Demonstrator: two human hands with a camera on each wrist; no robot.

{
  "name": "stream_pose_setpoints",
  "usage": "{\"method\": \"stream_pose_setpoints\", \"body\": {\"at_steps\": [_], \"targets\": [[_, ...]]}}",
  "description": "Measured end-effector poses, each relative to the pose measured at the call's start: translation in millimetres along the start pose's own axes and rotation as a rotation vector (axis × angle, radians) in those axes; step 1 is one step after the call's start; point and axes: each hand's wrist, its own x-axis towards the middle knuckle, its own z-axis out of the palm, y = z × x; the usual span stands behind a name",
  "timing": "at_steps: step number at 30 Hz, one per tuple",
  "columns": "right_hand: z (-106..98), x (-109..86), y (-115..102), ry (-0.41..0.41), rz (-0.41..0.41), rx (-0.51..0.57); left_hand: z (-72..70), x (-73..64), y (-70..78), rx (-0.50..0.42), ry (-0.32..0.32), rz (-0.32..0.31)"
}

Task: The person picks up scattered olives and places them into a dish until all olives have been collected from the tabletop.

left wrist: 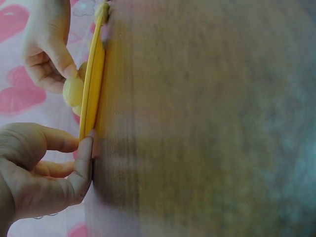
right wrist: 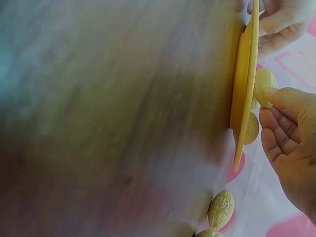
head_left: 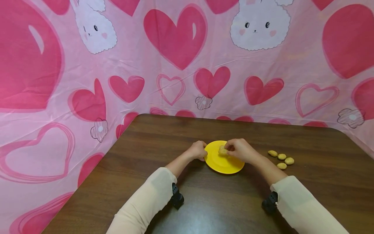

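A round yellow plate [head_left: 223, 167] lies on the table in the head view. My left hand [head_left: 197, 150] pinches its left rim, with the thumb and fingers on either side of the edge in the left wrist view. Over the plate, my right hand [head_left: 242, 150] pinches a wrinkled, oval, yellow-brown fruit or nut [right wrist: 265, 88] between thumb and fingertips. Close beside that piece, another similar oval [right wrist: 252, 128] rests on the plate in the right wrist view. Whether the held one touches the plate is unclear.
Several more wrinkled ovals [head_left: 281, 156] lie in a loose group on the dark wooden table [head_left: 163, 130], right of the plate. A pink cloth [head_left: 175, 81] with hearts and rabbits hangs behind the table and along its left side.
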Motion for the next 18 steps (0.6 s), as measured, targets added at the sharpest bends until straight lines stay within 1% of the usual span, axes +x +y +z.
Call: {"method": "stream_pose_setpoints", "body": {"at_steps": [5,8,18], "targets": [[2.4,2.6,-1.4,-0.007,-0.019,-0.016,0.2,0.1,-0.7,-0.007,-0.001,-0.004],[3.5,3.9,-2.2,-0.008,-0.015,-0.021,0.2,0.5,-1.0,-0.007,-0.001,-0.002],[4.0,8.1,-8.9,-0.035,0.059,-0.019,-0.1,-1.0,0.0,-0.004,-0.004,0.003]]}}
